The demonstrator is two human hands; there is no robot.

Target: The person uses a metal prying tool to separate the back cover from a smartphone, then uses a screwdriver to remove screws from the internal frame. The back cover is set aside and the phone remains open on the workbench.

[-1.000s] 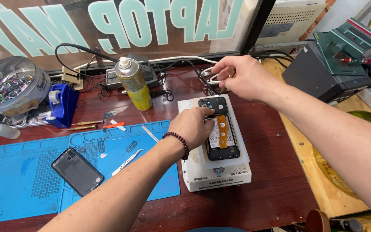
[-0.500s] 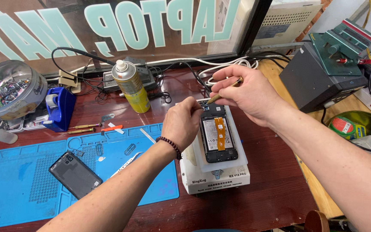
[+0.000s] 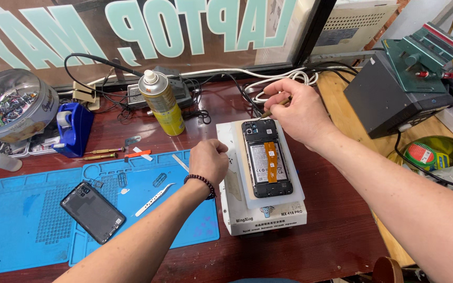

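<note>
Opened phone, back removed, lies lengthwise on the white heating plate, short of the plate's rim on every side. Right hand sits at the phone's top edge, fingers pinched on a thin brown-handled tool whose tip meets the top corner. Left hand closed in a loose fist, resting at the plate's left edge, holding nothing visible. Blue mat to the left carries the detached back cover; spray can stands behind, well apart
</note>
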